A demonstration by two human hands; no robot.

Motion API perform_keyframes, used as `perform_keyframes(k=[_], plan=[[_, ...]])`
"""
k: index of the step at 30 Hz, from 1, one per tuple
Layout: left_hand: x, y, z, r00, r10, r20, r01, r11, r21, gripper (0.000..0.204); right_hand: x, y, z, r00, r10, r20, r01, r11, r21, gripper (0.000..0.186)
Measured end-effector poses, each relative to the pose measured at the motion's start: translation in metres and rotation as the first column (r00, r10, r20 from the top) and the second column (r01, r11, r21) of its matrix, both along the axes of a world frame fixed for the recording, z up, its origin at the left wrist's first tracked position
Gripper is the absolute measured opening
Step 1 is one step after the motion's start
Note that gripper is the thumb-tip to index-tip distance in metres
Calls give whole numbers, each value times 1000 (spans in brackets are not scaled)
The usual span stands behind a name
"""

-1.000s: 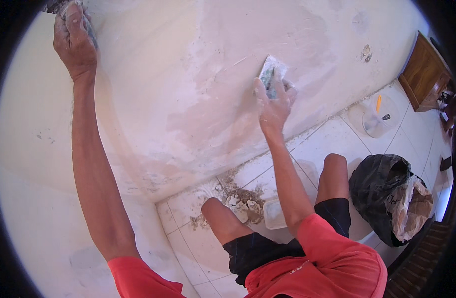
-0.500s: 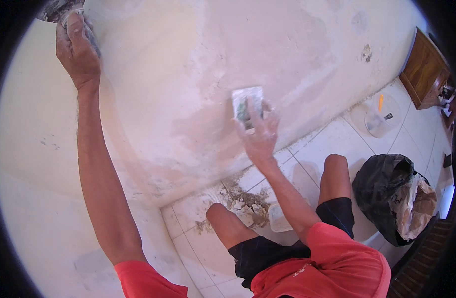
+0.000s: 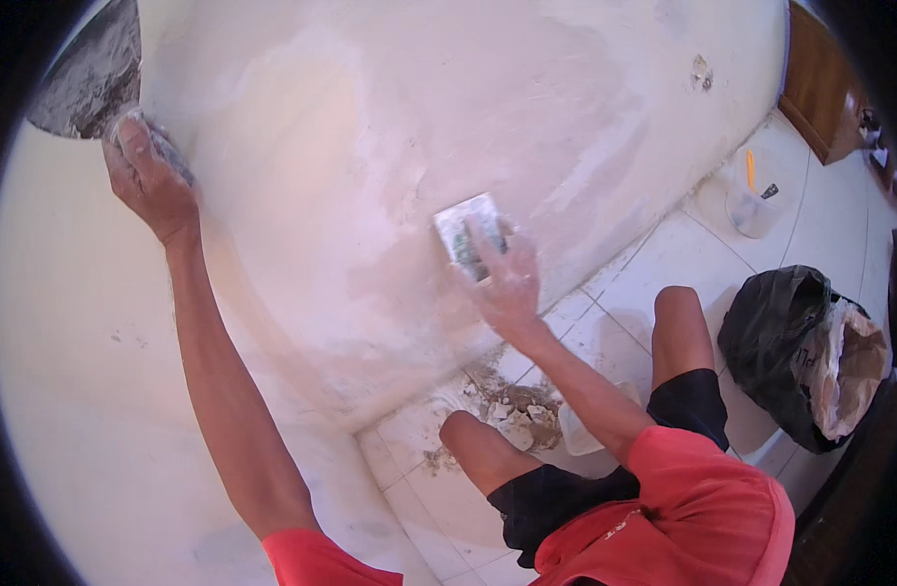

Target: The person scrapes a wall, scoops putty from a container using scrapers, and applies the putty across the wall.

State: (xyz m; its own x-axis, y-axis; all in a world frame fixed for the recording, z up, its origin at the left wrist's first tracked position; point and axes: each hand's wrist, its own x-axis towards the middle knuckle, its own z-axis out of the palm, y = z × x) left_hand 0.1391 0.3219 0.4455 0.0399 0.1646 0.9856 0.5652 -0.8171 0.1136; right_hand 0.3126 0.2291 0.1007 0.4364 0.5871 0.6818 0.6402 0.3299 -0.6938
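My right hand (image 3: 502,278) presses a small rectangular sanding pad (image 3: 465,236) flat against the white plastered wall (image 3: 390,127), over a pinkish, rubbed patch. High at the upper left, my left hand (image 3: 147,178) is braced against the wall with its fingers curled on the wall's edge, beside a grey bare-cement area (image 3: 87,83). Whether that hand holds anything I cannot tell. I am crouched, both knees bent over the white floor tiles (image 3: 644,283).
A heap of plaster rubble (image 3: 512,405) lies at the wall's foot, with a clear plastic tub (image 3: 577,438) beside it. A black bag holding a sack of powder (image 3: 819,356) sits at the right. Farther back stand a clear bucket with tools (image 3: 753,200) and a brown wooden door (image 3: 817,83).
My right hand has slid the sanding pad leftward and down across the wall. My left hand stays on the wall's edge, though the view has shifted.
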Motion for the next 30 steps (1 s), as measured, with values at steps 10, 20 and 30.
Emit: perform_keyframes(k=[10, 20, 30], plan=[[7, -6, 2, 999, -47, 2, 47, 999, -22, 32, 46, 35, 22, 982, -137, -133, 146, 987, 61, 68], [1, -2, 5, 999, -49, -24, 50, 998, 35, 33, 75, 24, -1, 996, -83, -38, 83, 997, -1, 67], [-14, -4, 13, 999, 6, -53, -6, 1000, 0, 32, 163, 24, -35, 982, -73, 177, 61, 996, 70, 62]])
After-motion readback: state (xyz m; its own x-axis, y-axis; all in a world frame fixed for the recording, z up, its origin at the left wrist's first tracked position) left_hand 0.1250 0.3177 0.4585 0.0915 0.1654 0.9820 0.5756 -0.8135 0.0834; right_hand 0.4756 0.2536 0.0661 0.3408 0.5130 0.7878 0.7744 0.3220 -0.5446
